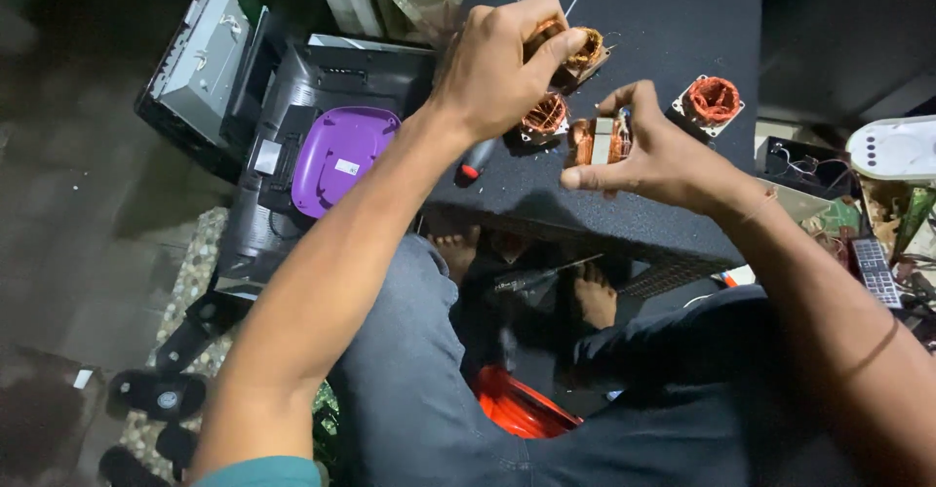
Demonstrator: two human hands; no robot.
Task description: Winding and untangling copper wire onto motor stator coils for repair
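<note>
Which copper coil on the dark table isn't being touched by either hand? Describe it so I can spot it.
On the dark speckled table, look right, beyond the right hand. The untouched copper coil sits alone near that edge in a pale square frame. Unlike the coil in the left hand, nothing touches it.

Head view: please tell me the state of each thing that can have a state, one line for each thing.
Left hand: closed around a copper coil, lifted.
Right hand: gripping another coil.
Coil on black table: lying free, untouched.
Coil under left hand: resting on table.
Screwdriver: lying on table, not held.
Purple lid: lying flat on black device.
</note>
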